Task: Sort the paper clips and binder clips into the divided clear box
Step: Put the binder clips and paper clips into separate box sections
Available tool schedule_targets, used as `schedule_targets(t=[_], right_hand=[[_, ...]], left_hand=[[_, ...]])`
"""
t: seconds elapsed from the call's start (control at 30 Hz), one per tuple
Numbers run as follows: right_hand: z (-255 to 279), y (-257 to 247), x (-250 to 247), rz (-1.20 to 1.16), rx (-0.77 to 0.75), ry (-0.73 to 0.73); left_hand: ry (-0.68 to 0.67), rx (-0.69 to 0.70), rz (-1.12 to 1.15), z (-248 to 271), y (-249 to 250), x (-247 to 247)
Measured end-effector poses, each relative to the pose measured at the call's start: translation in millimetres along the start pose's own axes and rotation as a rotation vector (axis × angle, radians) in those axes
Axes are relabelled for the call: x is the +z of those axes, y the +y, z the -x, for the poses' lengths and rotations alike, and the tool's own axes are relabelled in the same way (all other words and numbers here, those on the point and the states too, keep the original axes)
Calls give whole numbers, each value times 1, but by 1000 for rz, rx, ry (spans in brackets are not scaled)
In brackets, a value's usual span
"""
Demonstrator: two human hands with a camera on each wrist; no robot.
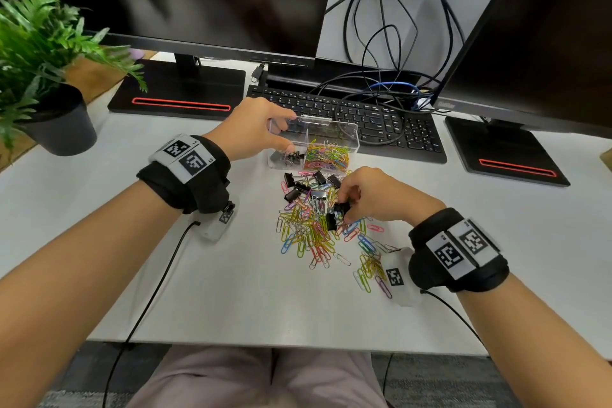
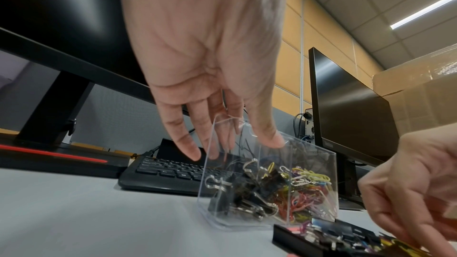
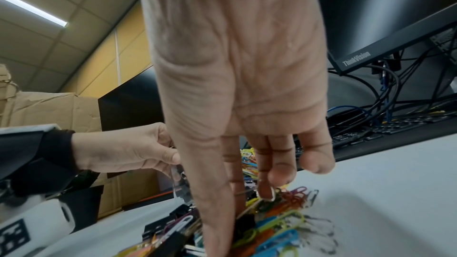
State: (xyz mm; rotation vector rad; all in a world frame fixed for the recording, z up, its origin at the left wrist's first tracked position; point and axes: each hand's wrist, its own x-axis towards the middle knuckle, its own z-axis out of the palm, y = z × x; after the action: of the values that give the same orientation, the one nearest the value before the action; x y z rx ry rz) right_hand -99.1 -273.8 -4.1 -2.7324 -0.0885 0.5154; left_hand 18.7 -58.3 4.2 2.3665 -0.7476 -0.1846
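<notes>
Head view: the divided clear box (image 1: 334,129) is set on the white desk (image 1: 231,291) just in front of the keyboard (image 1: 381,119), and its left end is gripped by the left hand (image 1: 251,129), thumb on the near wall, fingers curled over the far rim. Black binder clips (image 1: 289,157) are held in the left compartment, coloured paper clips (image 1: 326,156) in the right one. A mixed pile of paper clips (image 1: 308,232) and loose binder clips (image 1: 311,184) is spread on the desk just beside the box's near side. The right hand (image 1: 374,195) is lowered onto the pile, and a black binder clip (image 1: 341,208) is pinched between thumb and fingertips. Right wrist view: fingers (image 3: 279,165) are seen pointing down into the pile, tips together. Left wrist view: the box wall (image 2: 309,163) is seen clamped under the thumb, both compartments part filled. A potted plant (image 1: 43,76) is placed at the far left, with two monitor stands (image 1: 178,89) behind.
</notes>
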Motion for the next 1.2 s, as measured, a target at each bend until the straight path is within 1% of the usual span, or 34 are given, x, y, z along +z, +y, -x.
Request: schedule_targets(t=[0.17, 0.4, 0.63, 0.77, 0.9, 0.97, 1.07, 1.2], right_hand=[[-1, 0, 4, 48, -38, 56], [-2, 1, 6, 56, -42, 76], [2, -2, 2, -8, -66, 81], [5, -8, -7, -101, -45, 104], [2, -16, -20, -236, -94, 151], [-2, -23, -28, -326, -135, 195], [-12, -37, -41, -431, -152, 273], [-33, -59, -50, -452, -140, 372]], left_hand=[[3, 3, -5, 0, 0, 0], [5, 11, -3, 0, 0, 0], [8, 17, 0, -1, -3, 1], [6, 14, 6, -2, -4, 1], [7, 11, 20, -2, -4, 1], [6, 8, 21, -2, -4, 1], [8, 6, 14, -1, -3, 0], [14, 21, 3, 0, -2, 0]])
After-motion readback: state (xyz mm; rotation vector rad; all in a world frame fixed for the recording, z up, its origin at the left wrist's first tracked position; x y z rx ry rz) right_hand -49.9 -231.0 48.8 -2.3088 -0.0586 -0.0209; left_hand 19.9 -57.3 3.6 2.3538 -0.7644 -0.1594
